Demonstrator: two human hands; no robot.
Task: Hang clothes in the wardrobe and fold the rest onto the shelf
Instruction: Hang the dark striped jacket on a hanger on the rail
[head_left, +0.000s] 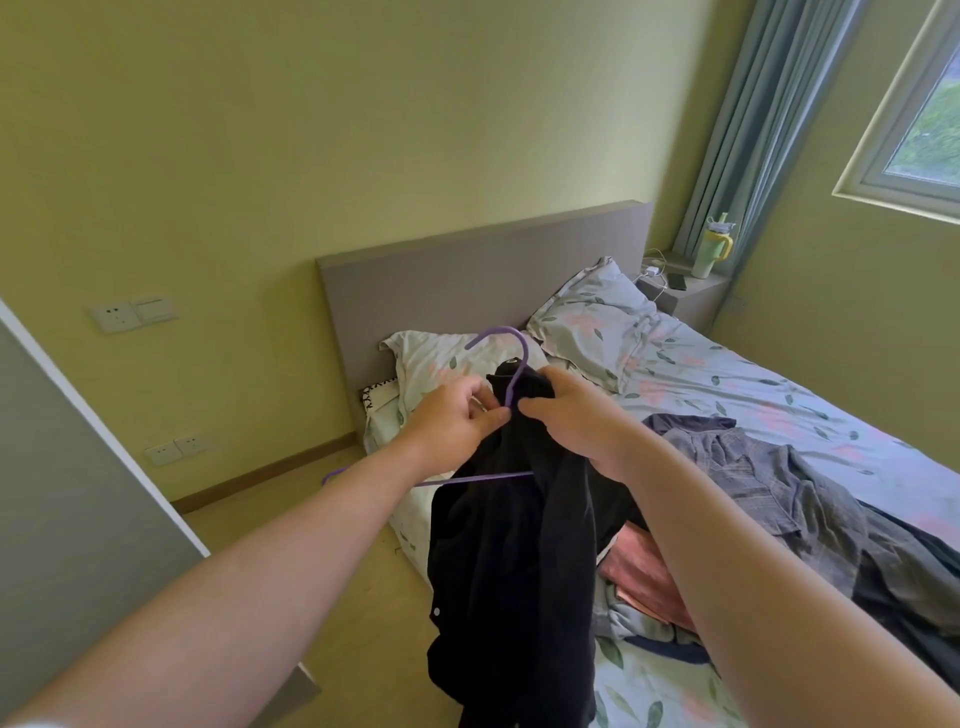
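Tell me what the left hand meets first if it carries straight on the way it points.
The neck of the purple hanger, which the left hand seems to pinch, with the black garment draped there; the right hand lies just beyond. Depth there is unclear.

Both hands, left (457, 415) and right (576, 415), grip black garment (514, 571) on purple hanger (511, 364) above bed (727, 395)

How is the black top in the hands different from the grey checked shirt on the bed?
The black top is plain and dark; the grey shirt is paler, with checks. The black top hangs down off a purple hanger, held up at its collar by the left hand and right hand; the grey shirt lies crumpled on the bed. Both are clothes, and neither is folded.
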